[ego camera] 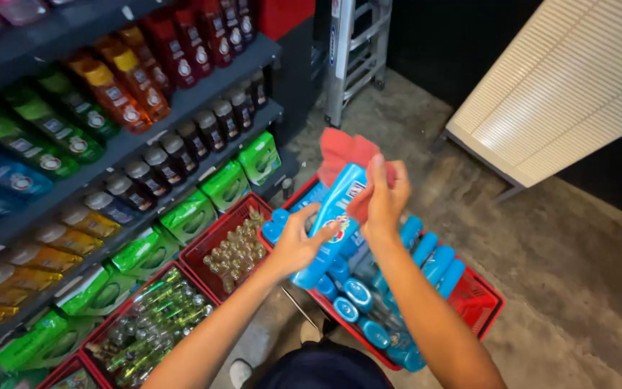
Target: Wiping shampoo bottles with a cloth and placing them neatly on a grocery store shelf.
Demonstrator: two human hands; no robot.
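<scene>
Shop aisle, rough grey concrete floor [541, 274]; stepladder [354, 50] and a pale slatted panel [563, 79] stand at the far end. Shelves [203, 86] on the left carry rows of bottles sorted by colour: red, orange, green, blue, dark-capped.

Left hand [298, 243] cups the lower body of a blue bottle [331, 223], fingers curled round it. Right hand [383, 196] presses a red cloth [350, 155] against the bottle's upper part, fingers closed over the cloth. Bottle held tilted in the air, above the red basket [480, 295].

Handling, judged: rigid plastic, glossy and probably slippery; likely full, so moderate weight. Best hold is round the mid-body, as the left hand has it.

Containers: the red basket holds many matching blue bottles, lying packed side by side. On the floor by the shelves, a second red basket [206, 248] holds small amber bottles; a third [109, 328] holds small green-tinted ones.
</scene>
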